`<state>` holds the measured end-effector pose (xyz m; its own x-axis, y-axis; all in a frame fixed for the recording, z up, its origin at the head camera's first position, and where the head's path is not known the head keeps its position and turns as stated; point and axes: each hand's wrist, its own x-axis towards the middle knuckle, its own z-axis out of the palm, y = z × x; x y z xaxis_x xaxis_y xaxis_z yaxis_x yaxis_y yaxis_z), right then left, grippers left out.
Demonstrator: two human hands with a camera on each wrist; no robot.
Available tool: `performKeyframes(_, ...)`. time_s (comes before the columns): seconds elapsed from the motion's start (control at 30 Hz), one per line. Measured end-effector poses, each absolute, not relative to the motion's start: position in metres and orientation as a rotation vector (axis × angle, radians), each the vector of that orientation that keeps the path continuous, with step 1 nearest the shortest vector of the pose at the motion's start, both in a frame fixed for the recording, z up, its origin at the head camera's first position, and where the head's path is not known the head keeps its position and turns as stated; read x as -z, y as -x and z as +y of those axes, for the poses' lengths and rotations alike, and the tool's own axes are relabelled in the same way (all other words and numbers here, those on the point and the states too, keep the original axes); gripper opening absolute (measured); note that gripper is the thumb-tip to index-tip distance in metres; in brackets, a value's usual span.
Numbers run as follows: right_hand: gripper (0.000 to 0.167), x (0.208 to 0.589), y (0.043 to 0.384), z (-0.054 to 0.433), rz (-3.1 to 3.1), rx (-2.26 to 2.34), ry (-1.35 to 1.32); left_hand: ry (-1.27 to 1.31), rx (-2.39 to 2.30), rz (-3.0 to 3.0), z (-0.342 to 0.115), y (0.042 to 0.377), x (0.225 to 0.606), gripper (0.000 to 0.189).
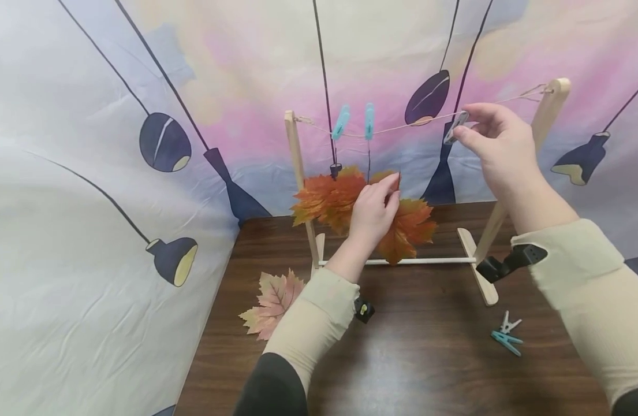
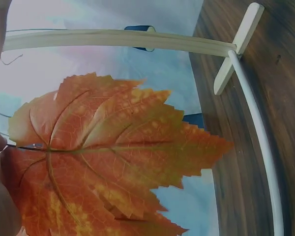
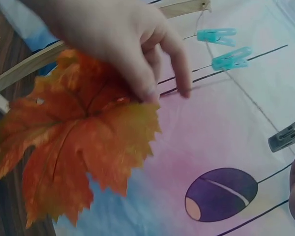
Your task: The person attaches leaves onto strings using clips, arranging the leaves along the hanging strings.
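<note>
My left hand (image 1: 372,212) pinches the stem of an orange artificial maple leaf (image 2: 108,152), which hangs below the string (image 1: 402,126). My right hand (image 1: 508,144) holds a grey clothespin (image 1: 456,127) between thumb and fingers, right at the string. In the right wrist view, the pin's tip overlaps the area beside the string. Two blue clothespins (image 1: 341,122) grip the string farther left. Dark stems run down from them to orange leaves (image 1: 326,196), partly hidden behind my left hand.
A wooden stand holds the string between its left post (image 1: 296,147) and right post (image 1: 549,115), with a white rod (image 1: 433,261) low between them. A pinkish leaf (image 1: 272,303) lies at the table's left. Grey and blue clothespins (image 1: 507,342) lie at right. A patterned cloth hangs behind.
</note>
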<state>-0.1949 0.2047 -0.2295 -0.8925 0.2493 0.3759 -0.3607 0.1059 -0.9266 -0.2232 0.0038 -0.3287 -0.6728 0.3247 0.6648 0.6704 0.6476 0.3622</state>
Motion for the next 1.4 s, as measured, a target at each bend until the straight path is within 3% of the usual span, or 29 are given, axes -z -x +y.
performKeyframes(0.63, 0.014, 0.199, 0.217, 0.183, -1.697, -1.999, -0.12, 0.751, 0.799, -2.287, 0.023, 0.232, 0.309, 0.032)
performKeyframes(1.07, 0.024, 0.19, 0.222, 0.178, -1.846, -1.923, -0.07, 0.771, 0.955, -2.286, 0.025, 0.238, 0.305, 0.036)
performKeyframes(1.4, 0.03, 0.179, 0.233, 0.176, -2.005, -1.801, -0.04, 0.614, 1.317, -2.41, 0.028, 0.241, 0.297, 0.034)
